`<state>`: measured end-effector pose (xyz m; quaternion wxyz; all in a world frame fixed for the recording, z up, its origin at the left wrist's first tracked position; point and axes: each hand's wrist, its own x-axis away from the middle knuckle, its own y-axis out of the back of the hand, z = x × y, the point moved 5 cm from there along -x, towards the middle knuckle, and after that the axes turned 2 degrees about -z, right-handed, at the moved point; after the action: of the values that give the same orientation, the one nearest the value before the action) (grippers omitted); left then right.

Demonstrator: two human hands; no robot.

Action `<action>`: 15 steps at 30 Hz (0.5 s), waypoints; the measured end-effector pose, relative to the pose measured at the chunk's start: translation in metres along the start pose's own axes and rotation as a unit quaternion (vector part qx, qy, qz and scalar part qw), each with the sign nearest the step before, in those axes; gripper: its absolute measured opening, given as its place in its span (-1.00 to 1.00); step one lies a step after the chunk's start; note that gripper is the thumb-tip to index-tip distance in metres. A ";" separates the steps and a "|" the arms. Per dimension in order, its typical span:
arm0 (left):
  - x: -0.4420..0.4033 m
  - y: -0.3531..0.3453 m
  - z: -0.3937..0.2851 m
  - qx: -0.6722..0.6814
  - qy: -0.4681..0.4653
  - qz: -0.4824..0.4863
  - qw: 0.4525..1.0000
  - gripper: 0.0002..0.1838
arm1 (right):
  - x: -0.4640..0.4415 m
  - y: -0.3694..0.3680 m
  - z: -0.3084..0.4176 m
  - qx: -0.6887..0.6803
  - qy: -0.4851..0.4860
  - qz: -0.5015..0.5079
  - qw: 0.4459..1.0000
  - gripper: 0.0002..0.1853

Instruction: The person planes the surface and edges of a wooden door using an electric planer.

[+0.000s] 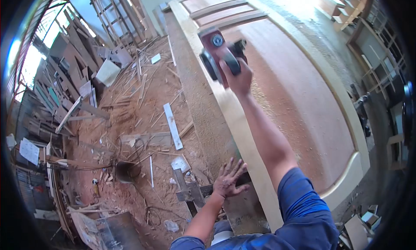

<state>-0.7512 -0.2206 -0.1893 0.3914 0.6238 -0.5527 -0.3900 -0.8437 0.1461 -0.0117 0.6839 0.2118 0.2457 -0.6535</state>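
Observation:
My right hand (pixel 239 78) is wrapped around the dark handle of a red and black electric planer (pixel 215 48). The planer stands on the long left stile of a wooden door (pixel 249 148), towards its far part, with its black side facing the bench. The door lies flat, with a large arched panel and smaller panels beyond it. Fingers spread, my left hand (pixel 229 180) rests on the near part of the dusty workbench (pixel 201 107), beside the door's edge, holding nothing. Shavings lie on the panel and along the bench. The planer's underside is hidden.
Wood scraps and a pale board (pixel 173 125) litter the dirt floor to the left. Boards (pixel 69 55) lean along the far-left wall, near a ladder (pixel 110 16). A dark bucket-like container (pixel 125 170) sits on the floor. Wooden frames (pixel 377 55) stand at the right.

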 end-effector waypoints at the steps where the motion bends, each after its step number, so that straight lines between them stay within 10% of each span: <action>1: -0.001 0.001 0.000 -0.004 0.006 -0.009 1.000 0.21 | 0.015 0.035 0.026 0.016 -0.008 0.000 1.000 -0.56; 5: 0.005 -0.001 -0.002 0.001 0.031 -0.051 0.998 0.23 | 0.084 0.179 0.123 0.013 -0.174 0.038 0.984 -0.64; 15: 0.012 -0.001 -0.018 -0.031 -0.050 -0.132 0.990 0.13 | 0.231 0.486 0.315 0.164 -0.248 -0.017 0.955 -0.58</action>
<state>-0.7331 -0.2314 -0.1836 0.3278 0.6583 -0.4721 -0.4862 -0.3343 -0.2010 0.0804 0.6681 0.1478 -0.0385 -0.7282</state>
